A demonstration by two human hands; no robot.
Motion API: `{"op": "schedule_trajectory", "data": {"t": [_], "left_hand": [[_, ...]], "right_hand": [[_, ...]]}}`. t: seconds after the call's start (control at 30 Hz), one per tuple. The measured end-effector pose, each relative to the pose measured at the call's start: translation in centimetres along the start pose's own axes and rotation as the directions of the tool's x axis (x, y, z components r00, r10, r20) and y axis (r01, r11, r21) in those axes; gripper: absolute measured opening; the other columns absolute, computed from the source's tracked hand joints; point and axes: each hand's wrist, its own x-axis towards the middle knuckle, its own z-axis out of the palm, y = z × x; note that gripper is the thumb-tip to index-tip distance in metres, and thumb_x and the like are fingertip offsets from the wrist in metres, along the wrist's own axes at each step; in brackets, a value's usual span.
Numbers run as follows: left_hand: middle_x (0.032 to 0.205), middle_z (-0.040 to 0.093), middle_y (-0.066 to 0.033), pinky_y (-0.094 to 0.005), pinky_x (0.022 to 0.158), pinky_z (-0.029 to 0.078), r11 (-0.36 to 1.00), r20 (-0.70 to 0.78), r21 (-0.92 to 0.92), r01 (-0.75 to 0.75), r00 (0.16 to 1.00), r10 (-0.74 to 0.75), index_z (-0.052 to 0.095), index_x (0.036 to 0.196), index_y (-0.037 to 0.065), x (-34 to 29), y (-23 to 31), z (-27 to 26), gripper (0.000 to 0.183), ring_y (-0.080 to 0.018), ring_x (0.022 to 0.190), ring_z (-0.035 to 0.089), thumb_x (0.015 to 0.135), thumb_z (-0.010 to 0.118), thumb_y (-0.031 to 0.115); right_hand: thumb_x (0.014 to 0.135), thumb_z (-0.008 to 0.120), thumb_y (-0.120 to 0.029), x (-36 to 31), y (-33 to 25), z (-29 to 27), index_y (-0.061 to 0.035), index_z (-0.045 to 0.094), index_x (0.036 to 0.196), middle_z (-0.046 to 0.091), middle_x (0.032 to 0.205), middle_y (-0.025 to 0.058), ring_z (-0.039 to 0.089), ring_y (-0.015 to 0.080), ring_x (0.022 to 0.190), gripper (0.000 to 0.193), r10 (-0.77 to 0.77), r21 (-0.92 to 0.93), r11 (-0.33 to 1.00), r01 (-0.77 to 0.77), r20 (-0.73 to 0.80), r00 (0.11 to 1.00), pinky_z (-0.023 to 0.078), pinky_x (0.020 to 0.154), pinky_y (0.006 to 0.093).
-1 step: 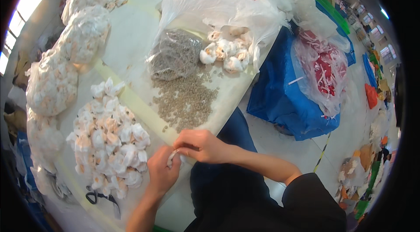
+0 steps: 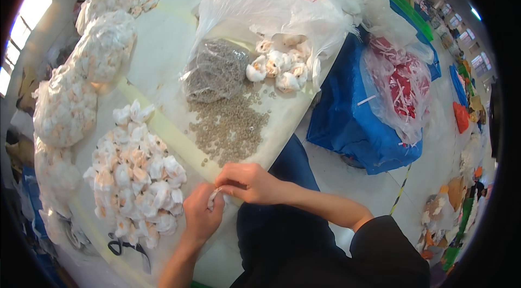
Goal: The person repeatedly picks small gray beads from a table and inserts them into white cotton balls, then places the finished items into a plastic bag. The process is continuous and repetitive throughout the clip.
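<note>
At the table's near edge my two hands meet over a small white fabric piece (image 2: 214, 199). My left hand (image 2: 201, 211) is closed round it, and a crumpled end shows between thumb and fingers. Pinched fingers of my right hand (image 2: 251, 182) press against its upper end; their tips are partly hidden. Left of my hands lies a heap of small white-and-peach fabric bundles (image 2: 142, 176). Beyond my hands, small grey-brown ring-shaped beads (image 2: 230, 133) spread out from a clear bag of beads (image 2: 217, 71).
Filled clear bags (image 2: 68, 106) line the table's left side. A large clear plastic bag (image 2: 266, 3) with several fabric bundles (image 2: 279, 65) lies at the far edge. Black-handled scissors (image 2: 127, 245) rest near the heap. Right of the table stands a blue bag (image 2: 347, 119) beside red material in plastic (image 2: 401, 92).
</note>
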Motion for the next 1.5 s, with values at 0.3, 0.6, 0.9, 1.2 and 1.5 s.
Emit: {"op": "schedule_trajectory", "data": {"t": [0.3, 0.6, 0.9, 1.2, 1.5], "left_hand": [[0.09, 0.071, -0.0175, -0.0439, 0.072, 0.053, 0.995, -0.06, 0.091, -0.035, 0.997, 0.041, 0.07, 0.098, 0.0, -1.2, -0.3, -0.1, 0.012, -0.0366, 0.08, 0.068, 0.089, 0.064, 0.008], [0.12, 0.07, -0.0201, -0.0499, 0.1, 0.046, 0.546, -0.375, 0.831, 0.103, 0.829, 0.414, 0.071, 0.114, 0.0, 1.4, -2.4, -13.7, 0.025, -0.0391, 0.114, 0.063, 0.093, 0.059, 0.008], [0.161, 0.044, -0.0239, -0.0586, 0.126, 0.019, 0.579, -0.339, 0.793, 0.19, 0.927, 0.16, 0.054, 0.149, -0.001, -0.1, 0.1, -14.5, 0.06, -0.0443, 0.153, 0.034, 0.108, 0.043, 0.041], [0.14, 0.06, -0.0298, -0.0524, 0.108, 0.048, 0.886, -0.147, 0.273, -0.374, 0.894, 0.422, 0.063, 0.134, -0.005, 2.7, 4.0, -4.6, 0.053, -0.0461, 0.128, 0.06, 0.093, 0.064, 0.029], [0.146, 0.056, -0.0186, -0.0298, 0.076, 0.055, 0.672, 0.072, -0.723, 0.158, 0.986, -0.153, 0.046, 0.15, 0.0, 0.2, 2.0, -0.9, 0.061, -0.0162, 0.084, 0.067, 0.097, 0.067, 0.021]], "right_hand": [[0.102, 0.069, -0.029, -1.1, 0.5, -0.1, -0.0059, 0.061, 0.09, 0.054, 0.07, 0.0031, 0.05, 0.0135, 0.064, 0.027, 0.095, 0.341, 0.936, -0.084, -0.013, 0.995, 0.04, 0.058, 0.0293], [0.099, 0.066, -0.023, -1.1, 0.9, 2.7, -0.0082, 0.06, 0.082, 0.055, 0.07, 0.0089, 0.057, 0.0275, 0.06, 0.024, -0.174, -0.109, 0.981, 0.158, -0.157, 0.972, 0.043, 0.056, 0.0385], [0.094, 0.07, -0.014, 0.1, -0.1, -2.2, -0.013, 0.07, 0.122, 0.073, 0.09, 0.005, 0.07, 0.0196, 0.066, 0.028, -0.221, -0.219, 0.964, 0.151, -0.344, 0.913, 0.054, 0.058, 0.0329], [0.085, 0.077, -0.016, 6.8, 2.4, -19.0, -0.0069, 0.072, 0.099, 0.063, 0.104, 0.0059, 0.065, 0.0255, 0.092, 0.018, -0.471, -0.945, 0.327, -0.004, -0.167, 0.866, 0.055, 0.072, 0.0403], [0.101, 0.065, -0.013, 1.7, -8.5, -6.5, -0.0001, 0.062, 0.11, 0.069, 0.081, 0.005, 0.059, 0.0076, 0.06, 0.016, 0.359, 0.387, 0.859, -0.335, 0.01, 0.933, 0.043, 0.051, 0.0246]]}}
